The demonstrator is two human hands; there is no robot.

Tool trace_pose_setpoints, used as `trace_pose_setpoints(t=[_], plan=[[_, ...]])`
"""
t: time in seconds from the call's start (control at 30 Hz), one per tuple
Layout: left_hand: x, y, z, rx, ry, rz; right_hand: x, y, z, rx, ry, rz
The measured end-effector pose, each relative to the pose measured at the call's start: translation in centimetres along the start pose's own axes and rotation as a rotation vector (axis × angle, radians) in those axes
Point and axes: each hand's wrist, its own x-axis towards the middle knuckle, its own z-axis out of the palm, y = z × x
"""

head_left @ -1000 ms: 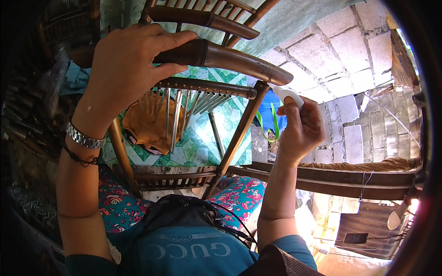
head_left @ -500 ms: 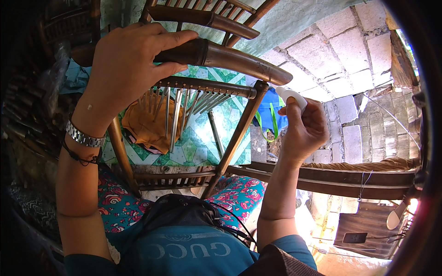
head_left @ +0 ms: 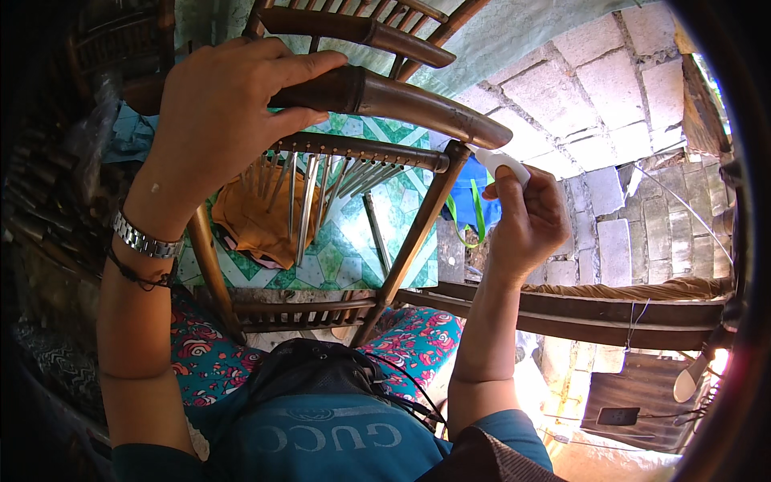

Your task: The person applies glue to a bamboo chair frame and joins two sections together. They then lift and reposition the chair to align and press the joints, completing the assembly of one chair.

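Note:
My left hand point(head_left: 217, 112) is closed over a thick, dark bamboo rail point(head_left: 426, 104), thumb below and fingers on top. My right hand point(head_left: 532, 217) pinches a small white squeeze bottle point(head_left: 514, 169). Its narrow tip points left, at the joint where the rail's right end meets a slanted bamboo post point(head_left: 414, 241). Whether the tip touches the joint I cannot tell. Under the rail runs a thinner bamboo crossbar point(head_left: 369, 150) with a row of small holes or pegs. Several silvery metal tubes point(head_left: 302, 213) hang from it.
Behind the frame is a green tile-patterned surface point(head_left: 345, 241) with an orange-brown cloth point(head_left: 265, 213). A blue bag point(head_left: 474, 197) with green straps lies beyond the post. More bamboo frames point(head_left: 361, 36) stand at the back. A dark bench rail point(head_left: 594, 313) crosses at right.
My right hand has shifted slightly left, bringing the bottle's tip closer to the joint. My left hand keeps its hold on the rail.

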Motion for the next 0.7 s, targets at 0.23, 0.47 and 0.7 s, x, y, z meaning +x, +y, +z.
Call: trace_pose_setpoints(t=[0.23,0.47,0.7], plan=[[0.17,-0.17,0.24,-0.015,0.087,0.051,0.17,-0.14,0.02,0.036,0.0,0.011],[0.2,-0.33,0.39,0.015,0.126,0.086,0.17,-0.59,-0.1,0.008,0.041,-0.039],[-0.01,-0.05,0.04,-0.013,-0.001,-0.018,0.35,-0.06,0.1,0.021,0.019,-0.007]])
